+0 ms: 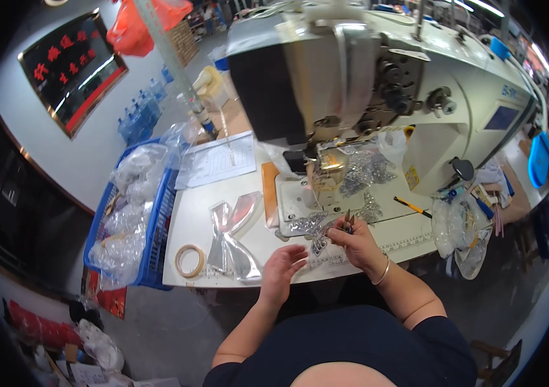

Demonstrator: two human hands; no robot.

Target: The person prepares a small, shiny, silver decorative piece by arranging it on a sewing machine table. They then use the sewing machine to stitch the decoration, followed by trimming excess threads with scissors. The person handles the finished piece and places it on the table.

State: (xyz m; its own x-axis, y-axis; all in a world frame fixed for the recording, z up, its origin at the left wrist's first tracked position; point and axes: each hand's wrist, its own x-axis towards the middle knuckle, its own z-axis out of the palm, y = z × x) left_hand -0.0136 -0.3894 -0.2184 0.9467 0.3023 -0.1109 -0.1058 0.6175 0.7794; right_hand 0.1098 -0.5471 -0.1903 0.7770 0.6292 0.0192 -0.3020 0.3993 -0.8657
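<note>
My right hand [359, 245] is closed around small thread snips [350, 219], their blades pointing up and away from me. Just left of it, a silver, glittery, butterfly-like applique [306, 224] lies at the front of the sewing machine's bed, and another silver piece [319, 244] sits by my fingertips. Whether my right fingers touch these pieces I cannot tell. My left hand [281, 269] hovers at the table's front edge, fingers loosely bent and nothing in it. A further silver piece [370, 209] lies beyond my right hand, and a pile of them [366, 173] rests under the machine arm.
The large white sewing machine [480, 84] fills the far right. Left on the table are a tape roll [189, 260], clear plastic templates [230, 242] and a paper sheet [216, 164]. A blue basket [155, 235] of plastic bags stands beside it. A yellow-black cutter [412, 207] lies right.
</note>
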